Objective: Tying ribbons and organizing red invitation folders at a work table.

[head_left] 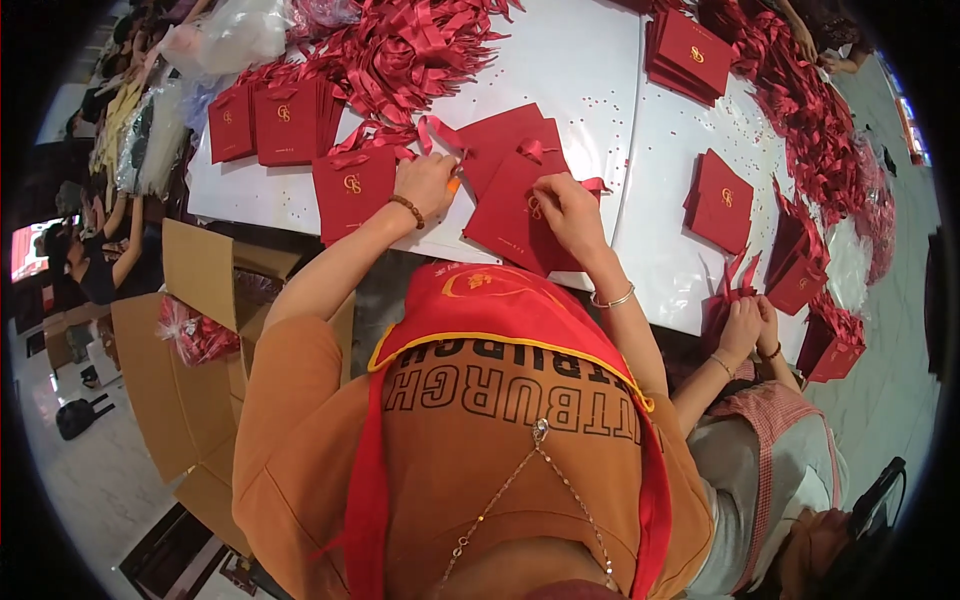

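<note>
My left hand [428, 188], with a beaded bracelet at the wrist, is closed around a small orange object [453, 185] whose kind is mostly hidden. A loop of red ribbon [436, 130] rises by its fingertips. My right hand [573, 212] is closed in a pinch over a red paper gift bag [505, 222] lying tilted in front of me; what the fingertips hold, if anything, I cannot make out. A ribbon bow [533, 150] shows at that bag's top edge. More red bags [498, 135] lie beneath it. Left of my left hand lies another stack of bags [345, 192].
Red ribbons [415, 55] heap at the back of the white table [570, 60], beside upright bags [290, 125]. At right, a co-worker's hands [745, 325] work on a red bag near further stacks [720, 200]. An open cardboard box [165, 390] stands at my left.
</note>
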The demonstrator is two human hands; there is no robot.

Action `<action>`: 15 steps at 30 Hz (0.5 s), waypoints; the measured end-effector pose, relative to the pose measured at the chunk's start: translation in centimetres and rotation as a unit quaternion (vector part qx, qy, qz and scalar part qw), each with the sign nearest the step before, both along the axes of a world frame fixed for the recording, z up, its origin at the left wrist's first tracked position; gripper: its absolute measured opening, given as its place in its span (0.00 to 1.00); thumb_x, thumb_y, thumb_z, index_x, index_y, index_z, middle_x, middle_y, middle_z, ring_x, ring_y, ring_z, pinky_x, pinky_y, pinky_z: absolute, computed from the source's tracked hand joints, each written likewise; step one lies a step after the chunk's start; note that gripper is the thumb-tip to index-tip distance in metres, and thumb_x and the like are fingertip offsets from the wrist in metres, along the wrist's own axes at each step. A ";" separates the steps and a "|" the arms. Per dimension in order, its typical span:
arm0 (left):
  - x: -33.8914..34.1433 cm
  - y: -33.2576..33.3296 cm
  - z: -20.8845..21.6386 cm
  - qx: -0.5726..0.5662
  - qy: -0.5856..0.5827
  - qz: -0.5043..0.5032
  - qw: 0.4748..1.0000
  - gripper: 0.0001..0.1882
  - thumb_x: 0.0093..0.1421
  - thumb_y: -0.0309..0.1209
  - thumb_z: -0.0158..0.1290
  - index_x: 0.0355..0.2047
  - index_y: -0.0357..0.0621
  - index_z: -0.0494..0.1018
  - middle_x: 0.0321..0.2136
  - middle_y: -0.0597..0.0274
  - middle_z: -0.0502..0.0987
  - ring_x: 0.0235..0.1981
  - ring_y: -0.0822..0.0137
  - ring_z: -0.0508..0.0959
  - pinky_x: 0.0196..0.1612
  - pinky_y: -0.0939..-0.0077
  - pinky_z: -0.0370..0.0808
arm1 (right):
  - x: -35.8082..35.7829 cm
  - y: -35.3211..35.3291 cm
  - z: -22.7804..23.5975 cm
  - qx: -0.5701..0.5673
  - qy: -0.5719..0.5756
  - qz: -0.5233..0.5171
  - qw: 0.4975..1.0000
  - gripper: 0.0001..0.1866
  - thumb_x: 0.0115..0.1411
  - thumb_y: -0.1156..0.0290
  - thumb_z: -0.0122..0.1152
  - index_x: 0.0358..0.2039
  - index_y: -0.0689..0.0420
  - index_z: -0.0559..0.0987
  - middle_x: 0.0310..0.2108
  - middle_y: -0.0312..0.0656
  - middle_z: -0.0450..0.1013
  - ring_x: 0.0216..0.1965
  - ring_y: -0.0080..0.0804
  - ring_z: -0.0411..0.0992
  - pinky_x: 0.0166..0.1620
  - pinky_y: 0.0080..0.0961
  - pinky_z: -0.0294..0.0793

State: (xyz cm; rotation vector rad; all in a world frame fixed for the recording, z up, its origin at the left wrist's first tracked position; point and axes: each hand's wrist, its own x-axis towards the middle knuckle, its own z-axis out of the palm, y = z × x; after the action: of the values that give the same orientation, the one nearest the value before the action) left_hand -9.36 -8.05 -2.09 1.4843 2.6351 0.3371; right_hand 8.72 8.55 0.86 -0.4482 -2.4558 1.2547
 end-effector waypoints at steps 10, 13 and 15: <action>-1.2 2.3 -0.3 0.067 -0.257 0.115 0.957 0.15 0.54 0.41 0.45 0.35 0.47 0.75 0.35 0.58 0.77 0.37 0.57 0.75 0.37 0.59 0.65 | -0.8 0.1 -0.4 0.271 0.025 -0.064 0.960 0.09 0.47 0.71 0.60 0.32 0.53 0.75 0.31 0.36 0.69 0.33 0.38 0.67 0.35 0.34 0.65; -1.5 3.4 -0.7 0.046 -0.180 0.121 0.975 0.17 0.56 0.44 0.45 0.31 0.45 0.75 0.28 0.57 0.77 0.33 0.56 0.76 0.35 0.62 0.67 | -1.2 -0.3 -1.1 0.231 0.010 -0.073 0.970 0.11 0.46 0.69 0.62 0.33 0.53 0.76 0.33 0.37 0.69 0.36 0.39 0.67 0.38 0.35 0.63; -1.9 3.8 -0.6 0.080 -0.164 0.105 0.978 0.16 0.55 0.43 0.46 0.29 0.44 0.74 0.26 0.56 0.77 0.30 0.56 0.76 0.31 0.64 0.68 | -1.3 -0.2 -1.7 0.174 0.020 -0.070 0.982 0.13 0.45 0.70 0.63 0.33 0.54 0.77 0.32 0.40 0.69 0.35 0.40 0.67 0.37 0.34 0.65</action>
State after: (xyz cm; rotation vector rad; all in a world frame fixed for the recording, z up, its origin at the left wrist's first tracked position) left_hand -11.27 -4.24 -2.66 1.0722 2.5420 0.7579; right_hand 7.47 8.38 -0.84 -0.4828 -2.4897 0.7491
